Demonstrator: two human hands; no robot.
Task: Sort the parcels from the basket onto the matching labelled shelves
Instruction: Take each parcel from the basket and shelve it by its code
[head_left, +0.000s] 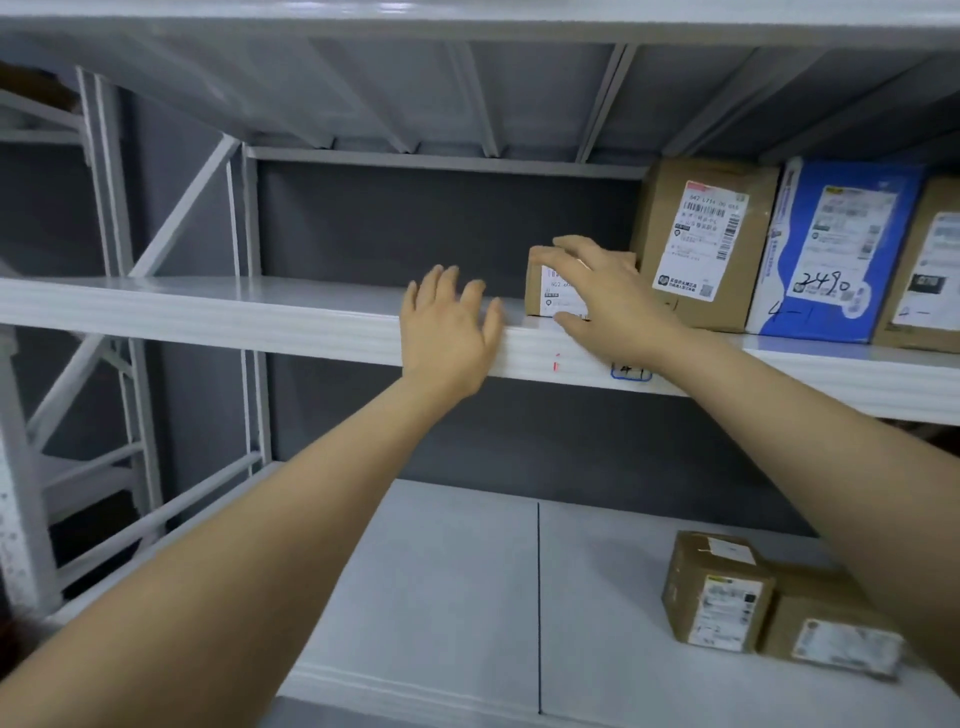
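A small brown parcel (543, 288) with a white label stands on the upper white shelf (208, 306), just left of a taller brown box (701, 244). My right hand (608, 291) spans its front, fingers over the top edge and thumb at the bottom edge. My left hand (447, 332) hovers open in front of the shelf's front lip, left of the parcel, touching nothing I can make out. A small blue-framed label (629, 372) is stuck on the shelf lip under my right wrist. The basket is out of view.
Right of the tall brown box stand a blue-and-white box (831, 249) marked 2490 and another brown box (930, 275). The lower shelf (441, 597) holds two brown parcels (717, 592) at the right. Shelf posts and diagonal braces (176, 208) stand at the left.
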